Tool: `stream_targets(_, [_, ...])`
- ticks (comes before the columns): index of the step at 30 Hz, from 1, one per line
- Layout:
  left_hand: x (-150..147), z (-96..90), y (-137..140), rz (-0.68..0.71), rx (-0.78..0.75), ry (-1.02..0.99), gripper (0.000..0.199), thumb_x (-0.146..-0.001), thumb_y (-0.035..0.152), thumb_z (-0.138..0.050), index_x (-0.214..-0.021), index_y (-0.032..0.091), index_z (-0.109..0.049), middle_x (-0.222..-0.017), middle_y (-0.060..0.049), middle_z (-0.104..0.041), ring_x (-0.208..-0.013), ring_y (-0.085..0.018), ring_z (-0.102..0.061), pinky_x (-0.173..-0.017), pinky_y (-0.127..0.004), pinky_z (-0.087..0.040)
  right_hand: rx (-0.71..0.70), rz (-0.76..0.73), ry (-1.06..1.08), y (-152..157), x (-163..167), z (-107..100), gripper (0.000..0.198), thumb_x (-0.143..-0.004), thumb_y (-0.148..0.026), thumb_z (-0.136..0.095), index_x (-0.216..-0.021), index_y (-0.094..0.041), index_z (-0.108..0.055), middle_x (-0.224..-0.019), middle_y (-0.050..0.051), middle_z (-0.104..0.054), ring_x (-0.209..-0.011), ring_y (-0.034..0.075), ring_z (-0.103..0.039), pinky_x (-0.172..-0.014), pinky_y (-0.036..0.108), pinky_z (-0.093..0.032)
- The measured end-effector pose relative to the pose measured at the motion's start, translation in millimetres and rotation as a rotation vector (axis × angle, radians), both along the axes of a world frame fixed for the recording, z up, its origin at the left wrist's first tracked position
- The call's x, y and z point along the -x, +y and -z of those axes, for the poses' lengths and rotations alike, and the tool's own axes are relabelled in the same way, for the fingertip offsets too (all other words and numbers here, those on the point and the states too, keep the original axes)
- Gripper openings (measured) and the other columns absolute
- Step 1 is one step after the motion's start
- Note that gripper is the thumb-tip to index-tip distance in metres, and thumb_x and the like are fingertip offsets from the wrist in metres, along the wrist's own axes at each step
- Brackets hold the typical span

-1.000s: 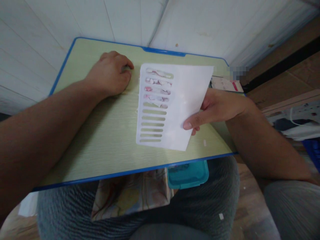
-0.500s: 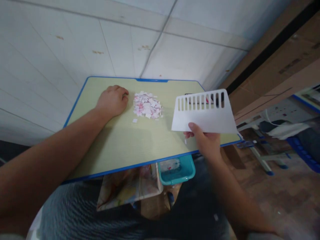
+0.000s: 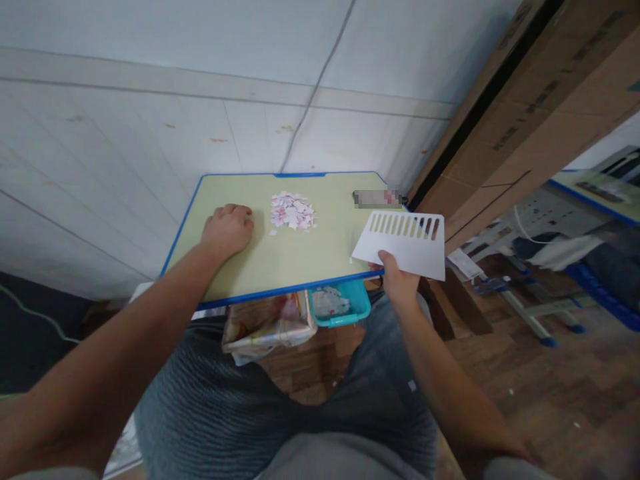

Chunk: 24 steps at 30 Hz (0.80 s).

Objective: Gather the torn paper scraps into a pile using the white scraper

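A heap of small white and pink paper scraps [image 3: 293, 212] lies on the pale yellow table top [image 3: 280, 267], one loose scrap just in front of it. Left of the heap, my left hand [image 3: 227, 230] rests on the table with its fingers curled in; the palm side is hidden. My right hand [image 3: 403, 287] grips a white plastic scraper [image 3: 407, 248] with a row of slots along its far side, thumb on top and fingers beneath. The scraper is tilted over the table's right front edge, well to the right of the heap.
Under the front edge sit a turquoise basket [image 3: 344, 321] with paper scraps inside and a patterned open container [image 3: 273, 331]. A pixelated dark-edged item [image 3: 377, 199] lies at the back right corner. Tall cardboard [image 3: 505, 133] stands on the right, and a white panelled wall [image 3: 165, 147] behind.
The view has shifted, so the table sits smaller and further off. The scraper has turned and moved toward the table's right front edge. My left hand stays beside the heap.
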State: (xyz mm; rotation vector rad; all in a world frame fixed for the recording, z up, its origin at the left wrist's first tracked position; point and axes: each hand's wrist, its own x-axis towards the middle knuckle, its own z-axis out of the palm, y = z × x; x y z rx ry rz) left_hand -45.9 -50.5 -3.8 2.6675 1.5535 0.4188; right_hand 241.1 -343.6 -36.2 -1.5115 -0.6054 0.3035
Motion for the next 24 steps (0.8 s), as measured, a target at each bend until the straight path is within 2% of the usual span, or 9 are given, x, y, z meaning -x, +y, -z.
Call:
stream_targets(2, [7.2,3.4,-14.3,-0.011,0.004,-0.031,0.057,-0.11,0.036,-0.042,-0.152,0.015,-0.075,-0.166,-0.024,-0.068,-0.153,-0.047,-0.063,-0.128,-0.066,-0.051,0.006,-0.011,-0.002,0.5,-0.4,-2.2,0.03,-0.083,-0.053,-0.08,-0.098,-0.028,-0.07,-0.086,0.005,-0.084,-0.071,0.032,-0.08,-0.083,0.056,-0.076])
stream_targets(4, [11.3,6.8,-24.9,-0.005,-0.008,-0.058,0.056,-0.11,0.035,-0.043,-0.152,0.014,-0.075,-0.164,-0.024,-0.07,-0.154,-0.046,-0.063,-0.13,-0.065,-0.05,0.02,-0.026,-0.012,-0.1,-1.4,-4.7,0.025,-0.083,-0.051,-0.078,-0.091,-0.029,-0.07,-0.081,0.004,-0.082,-0.072,0.033,-0.079,-0.09,0.057,-0.074])
stream_targets(7, [12.5,9.4,-33.5,-0.014,-0.03,-0.099,0.055,-0.111,0.034,-0.044,-0.151,0.015,-0.075,-0.162,-0.022,-0.072,-0.154,-0.043,-0.063,-0.132,-0.062,-0.049,0.047,-0.06,-0.026,-1.4,-3.8,-7.8,0.021,-0.083,-0.049,-0.077,-0.078,-0.031,-0.069,-0.07,0.005,-0.078,-0.075,0.034,-0.079,-0.102,0.057,-0.071])
stream_targets(9, [11.6,8.7,-35.8,-0.028,-0.033,-0.106,0.053,-0.111,0.034,-0.046,-0.15,0.016,-0.076,-0.161,-0.021,-0.073,-0.153,-0.043,-0.064,-0.131,-0.061,-0.05,0.058,-0.077,-0.027,-1.5,-4.5,-10.0,0.022,-0.083,-0.05,-0.076,-0.076,-0.03,-0.069,-0.068,0.006,-0.077,-0.077,0.034,-0.079,-0.104,0.056,-0.069])
stream_targets(20, [8.3,3.3,-38.4,-0.038,-0.011,-0.154,0.048,-0.107,0.028,-0.054,-0.141,0.011,-0.082,-0.155,-0.026,-0.074,-0.147,-0.047,-0.066,-0.128,-0.065,-0.052,0.103,-0.196,-0.037,-10.1,0.8,-15.7,0.026,-0.073,-0.051,-0.073,-0.06,-0.031,-0.065,-0.065,0.009,-0.075,-0.073,0.031,-0.073,-0.086,0.048,-0.07])
stream_targets(24, [6.9,-3.5,-34.5,-0.034,0.011,-0.196,0.039,-0.105,0.023,-0.058,-0.131,0.014,-0.085,-0.146,-0.024,-0.078,-0.143,-0.046,-0.069,-0.127,-0.062,-0.054,0.077,-0.229,-0.024,-10.9,-3.5,-15.5,0.022,-0.07,-0.05,-0.074,-0.066,-0.029,-0.069,-0.064,0.005,-0.075,-0.065,0.028,-0.069,-0.072,0.046,-0.067])
